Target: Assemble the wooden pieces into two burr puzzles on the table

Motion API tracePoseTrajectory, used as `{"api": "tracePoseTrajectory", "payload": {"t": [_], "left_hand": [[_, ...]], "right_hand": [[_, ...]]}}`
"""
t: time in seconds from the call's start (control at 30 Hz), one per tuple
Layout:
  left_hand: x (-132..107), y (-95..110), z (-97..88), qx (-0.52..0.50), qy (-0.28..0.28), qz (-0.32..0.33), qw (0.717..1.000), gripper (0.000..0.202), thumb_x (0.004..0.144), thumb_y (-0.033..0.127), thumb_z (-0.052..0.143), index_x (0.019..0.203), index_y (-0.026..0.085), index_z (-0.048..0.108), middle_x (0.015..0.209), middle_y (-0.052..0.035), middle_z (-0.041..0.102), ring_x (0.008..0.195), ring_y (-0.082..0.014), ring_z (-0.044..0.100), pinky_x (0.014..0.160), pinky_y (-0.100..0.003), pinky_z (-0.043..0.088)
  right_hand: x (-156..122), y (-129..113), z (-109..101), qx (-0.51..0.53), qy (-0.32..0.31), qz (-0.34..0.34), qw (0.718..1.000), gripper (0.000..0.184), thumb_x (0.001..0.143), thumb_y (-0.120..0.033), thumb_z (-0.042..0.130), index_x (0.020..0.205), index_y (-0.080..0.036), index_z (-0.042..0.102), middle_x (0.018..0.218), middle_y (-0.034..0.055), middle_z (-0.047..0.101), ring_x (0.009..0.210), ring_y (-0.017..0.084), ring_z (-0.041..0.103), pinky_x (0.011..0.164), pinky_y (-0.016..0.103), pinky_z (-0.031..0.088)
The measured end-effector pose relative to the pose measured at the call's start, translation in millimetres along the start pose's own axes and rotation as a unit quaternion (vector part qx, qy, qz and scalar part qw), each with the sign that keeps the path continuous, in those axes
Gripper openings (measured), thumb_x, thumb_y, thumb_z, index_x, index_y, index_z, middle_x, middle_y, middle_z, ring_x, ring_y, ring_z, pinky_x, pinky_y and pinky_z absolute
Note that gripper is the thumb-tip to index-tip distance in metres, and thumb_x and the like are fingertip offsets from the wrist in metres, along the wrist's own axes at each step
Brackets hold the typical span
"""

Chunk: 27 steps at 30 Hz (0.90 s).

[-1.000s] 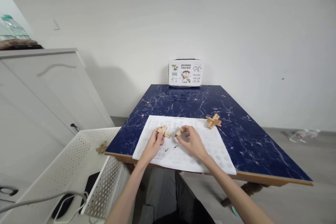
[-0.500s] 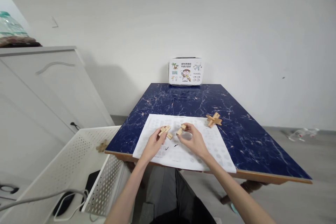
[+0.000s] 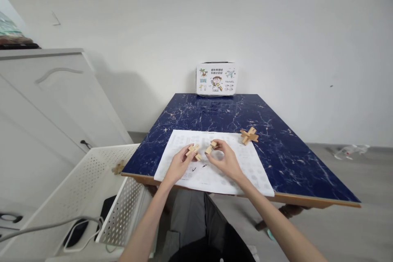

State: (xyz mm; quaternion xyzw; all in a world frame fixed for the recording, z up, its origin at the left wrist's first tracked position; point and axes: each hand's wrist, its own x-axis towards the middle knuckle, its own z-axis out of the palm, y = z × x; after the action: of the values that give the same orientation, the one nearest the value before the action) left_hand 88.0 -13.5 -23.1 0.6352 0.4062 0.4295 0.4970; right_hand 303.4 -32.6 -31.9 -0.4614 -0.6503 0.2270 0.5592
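My left hand (image 3: 179,165) is closed on a cluster of light wooden puzzle pieces (image 3: 192,150) that are fitted together. In my right hand (image 3: 226,160), thumb and fingers grip a notched wooden puzzle piece (image 3: 210,147) by its two ends. A small gap separates the piece from the cluster. Both hands are over a white printed sheet (image 3: 196,186) whose print is too blurred to read. A joined wooden burr puzzle (image 3: 249,135), star-like in shape, rests at the sheet's upper right corner.
The sheet lies at the near edge of a blue marbled table (image 3: 211,110). At the back stands a white printed case (image 3: 216,79) against the wall. Left of the table, a white perforated basket (image 3: 118,213) holds another wooden puzzle (image 3: 118,167) and cables. A grey-white cabinet (image 3: 58,102) stands farther left.
The right hand's piece has turned slightly and come a little nearer the left hand's cluster. Both hands keep their hold. The whole view has shifted slightly.
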Motion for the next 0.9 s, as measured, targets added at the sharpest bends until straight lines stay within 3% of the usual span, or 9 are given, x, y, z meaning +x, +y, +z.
{"api": "tracePoseTrajectory", "payload": {"t": [0.3, 0.4, 0.53, 0.7, 0.9], "left_hand": [[-0.4, -3.5, -0.1, -0.038, -0.01, 0.004, 0.999, 0.05, 0.088, 0.052, 0.071, 0.12, 0.018, 0.054, 0.118, -0.0141, 0.071, 0.098, -0.0234, 0.073, 0.089, -0.04, 0.058], [-0.8, -0.9, 0.2, -0.038, -0.032, 0.005, 0.999, 0.047, 0.088, 0.051, 0.071, 0.118, 0.018, 0.055, 0.116, -0.0136, 0.072, 0.097, -0.0232, 0.072, 0.086, -0.039, 0.058], [-1.0, 0.6, 0.8, -0.015, -0.026, 0.006, 1.0, 0.046, 0.089, 0.05, 0.07, 0.119, 0.017, 0.057, 0.116, -0.0131, 0.072, 0.099, -0.0239, 0.071, 0.085, -0.038, 0.059], [-0.9, -0.4, 1.8, -0.01, -0.024, 0.006, 1.0, 0.046, 0.089, 0.051, 0.069, 0.118, 0.016, 0.059, 0.109, -0.011, 0.074, 0.092, -0.0231, 0.072, 0.079, -0.037, 0.061], [-0.9, 2.5, 2.7, -0.017, -0.014, 0.009, 1.0, 0.049, 0.088, 0.05, 0.072, 0.12, 0.016, 0.059, 0.114, -0.0118, 0.075, 0.092, -0.0225, 0.074, 0.08, -0.037, 0.061]], "right_hand": [[1.1, -21.1, -12.8, 0.036, -0.08, -0.006, 0.996, 0.051, 0.079, -0.035, 0.078, 0.121, -0.024, 0.05, 0.106, 0.0055, 0.064, 0.089, 0.022, 0.065, 0.087, 0.042, 0.057], [-0.5, -20.8, -10.3, 0.079, -0.088, 0.02, 0.993, 0.053, 0.078, -0.034, 0.078, 0.119, -0.025, 0.046, 0.095, 0.0007, 0.06, 0.079, 0.019, 0.063, 0.075, 0.036, 0.057], [-5.3, -15.1, -4.9, 0.164, -0.109, 0.067, 0.978, 0.055, 0.077, -0.038, 0.079, 0.117, -0.027, 0.041, 0.097, -0.0007, 0.056, 0.075, 0.016, 0.06, 0.066, 0.031, 0.055], [-4.5, -12.6, -7.9, 0.226, -0.105, 0.123, 0.961, 0.062, 0.076, -0.043, 0.083, 0.12, -0.028, 0.043, 0.103, -0.0004, 0.054, 0.077, 0.013, 0.059, 0.069, 0.028, 0.053], [-0.4, -14.0, -19.1, 0.232, -0.116, 0.18, 0.949, 0.058, 0.076, -0.046, 0.084, 0.125, -0.025, 0.06, 0.111, 0.0048, 0.065, 0.09, 0.019, 0.063, 0.085, 0.035, 0.052]]}}
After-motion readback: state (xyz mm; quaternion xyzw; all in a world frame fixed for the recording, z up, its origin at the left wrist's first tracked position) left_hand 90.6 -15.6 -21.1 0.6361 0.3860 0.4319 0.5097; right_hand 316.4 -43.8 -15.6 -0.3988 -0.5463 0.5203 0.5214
